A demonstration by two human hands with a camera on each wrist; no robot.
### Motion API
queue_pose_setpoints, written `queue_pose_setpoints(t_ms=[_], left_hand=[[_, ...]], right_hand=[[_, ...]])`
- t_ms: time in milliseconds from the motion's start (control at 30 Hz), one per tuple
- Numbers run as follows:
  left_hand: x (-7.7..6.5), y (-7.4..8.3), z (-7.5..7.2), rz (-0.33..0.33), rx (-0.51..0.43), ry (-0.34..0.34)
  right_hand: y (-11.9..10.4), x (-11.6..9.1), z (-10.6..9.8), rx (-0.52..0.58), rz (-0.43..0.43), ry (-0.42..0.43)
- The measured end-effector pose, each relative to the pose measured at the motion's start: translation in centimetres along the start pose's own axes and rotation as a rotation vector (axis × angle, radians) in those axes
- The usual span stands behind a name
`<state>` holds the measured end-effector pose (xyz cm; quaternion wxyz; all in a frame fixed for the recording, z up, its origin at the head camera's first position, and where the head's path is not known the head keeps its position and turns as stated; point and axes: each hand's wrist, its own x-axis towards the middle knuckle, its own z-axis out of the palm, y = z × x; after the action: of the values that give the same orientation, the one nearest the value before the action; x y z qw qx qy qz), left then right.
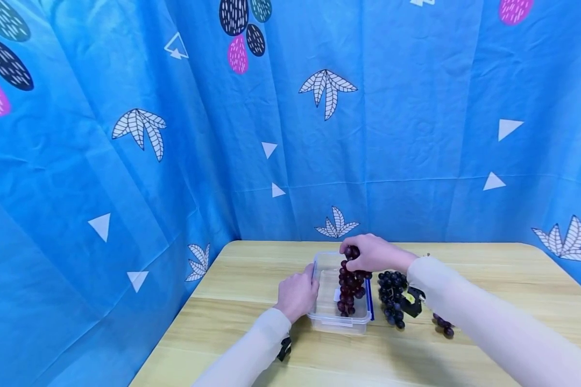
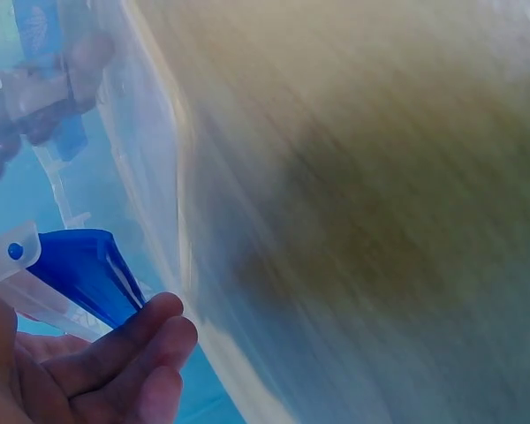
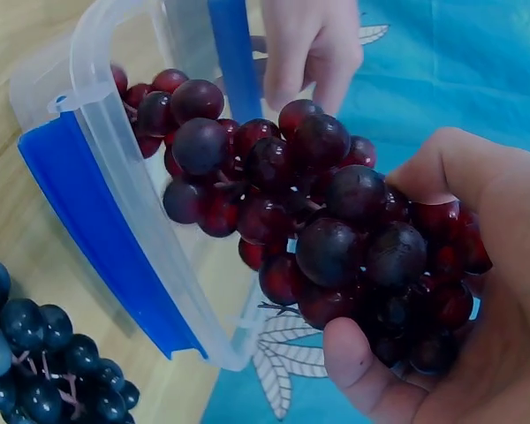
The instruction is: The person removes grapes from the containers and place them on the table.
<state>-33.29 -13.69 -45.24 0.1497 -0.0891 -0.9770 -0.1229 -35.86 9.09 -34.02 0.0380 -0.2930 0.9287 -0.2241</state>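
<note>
A bunch of dark red grapes (image 1: 349,290) hangs from my right hand (image 1: 375,253), partly inside a clear plastic container (image 1: 336,324). In the right wrist view, thumb and fingers grip the upper part of the red bunch (image 3: 291,190), while its lower end dips past the rim. My left hand (image 1: 296,294) holds the container's left wall beside a blue latch flap (image 2: 87,272). The lidless container has another blue flap (image 3: 110,234) on its right side, folded outward.
A bunch of black grapes (image 1: 391,295) lies on the wooden table (image 1: 222,317) just right of the container. Farther right, a small cluster of dark grapes (image 1: 444,326) is partly covered by the right sleeve. A blue patterned curtain (image 1: 392,140) hangs behind and to the left.
</note>
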Motion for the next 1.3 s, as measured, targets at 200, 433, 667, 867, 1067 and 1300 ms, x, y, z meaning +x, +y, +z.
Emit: queue_pose_setpoints(t_ms=[200, 433, 667, 867, 1067, 1300], left_hand=[[0.0, 0.1, 0.0, 0.006, -0.018, -0.004], [-0.1, -0.1, 0.1, 0.012, -0.015, -0.003], [0.0, -0.1, 0.0, 0.002, -0.029, -0.022], [-0.1, 0.0, 0.1, 0.005, -0.030, -0.026], [-0.2, 0.0, 0.0, 0.000, -0.048, -0.043], [-0.1, 0.0, 0.0, 0.006, -0.052, -0.040]], right_hand=[[-0.6, -1.6, -1.8, -0.002, -0.022, 0.045], [-0.8, -3.1, -3.9, -0.011, -0.070, 0.096], [-0.3, -4.9, -5.8, 0.011, -0.036, 0.119], [0.3, -7.1, -7.5, -0.008, -0.021, 0.140], [2.0, -9.1, -8.6, -0.035, 0.010, 0.144], [4.4, -11.6, -9.4, -0.038, 0.060, 0.134]])
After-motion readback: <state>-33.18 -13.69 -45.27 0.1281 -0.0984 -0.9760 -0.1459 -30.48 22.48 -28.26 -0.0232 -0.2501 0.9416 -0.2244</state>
